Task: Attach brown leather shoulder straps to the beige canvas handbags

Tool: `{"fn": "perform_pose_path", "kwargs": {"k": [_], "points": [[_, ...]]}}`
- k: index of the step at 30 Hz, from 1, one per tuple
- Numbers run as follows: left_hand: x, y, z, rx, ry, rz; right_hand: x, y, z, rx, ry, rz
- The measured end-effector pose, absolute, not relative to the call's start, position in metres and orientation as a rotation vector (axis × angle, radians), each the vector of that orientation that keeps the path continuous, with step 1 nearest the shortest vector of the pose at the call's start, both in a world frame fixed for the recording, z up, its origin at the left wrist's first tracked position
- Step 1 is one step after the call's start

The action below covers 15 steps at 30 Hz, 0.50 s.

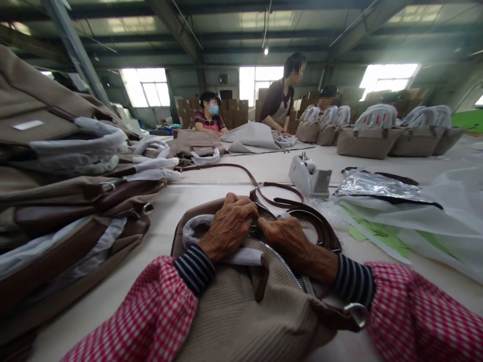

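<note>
toward the near edge of the surface [264,163], the bag [234,314], likely soft and light, is pinched by left hand [231,223] and right hand [289,239], best held beside the zip [283,262].

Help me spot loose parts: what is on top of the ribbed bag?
The left hand, right hand and a wrapped handle lie on the ribbed bag, beside its zipper. What the hands cover is hidden.
</note>
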State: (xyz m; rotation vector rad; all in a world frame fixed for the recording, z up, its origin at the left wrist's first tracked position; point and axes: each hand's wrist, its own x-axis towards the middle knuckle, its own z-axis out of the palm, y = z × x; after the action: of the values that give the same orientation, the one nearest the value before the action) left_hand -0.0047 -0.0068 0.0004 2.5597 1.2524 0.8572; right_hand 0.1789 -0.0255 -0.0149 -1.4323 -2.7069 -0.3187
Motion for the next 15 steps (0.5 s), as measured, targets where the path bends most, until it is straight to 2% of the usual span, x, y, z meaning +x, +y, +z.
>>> {"fn": "perform_pose_path", "kwargs": {"k": [6,15], "points": [[-0.008,-0.009,0.004,2.531,1.287,0.892,0.182,-0.021,-0.02,-1.232,-2.643,-0.358],[-0.014,-0.002,0.0,2.621,1.255,0.686,0.189,-0.012,-0.022,-1.289,-2.605,-0.228]]}}
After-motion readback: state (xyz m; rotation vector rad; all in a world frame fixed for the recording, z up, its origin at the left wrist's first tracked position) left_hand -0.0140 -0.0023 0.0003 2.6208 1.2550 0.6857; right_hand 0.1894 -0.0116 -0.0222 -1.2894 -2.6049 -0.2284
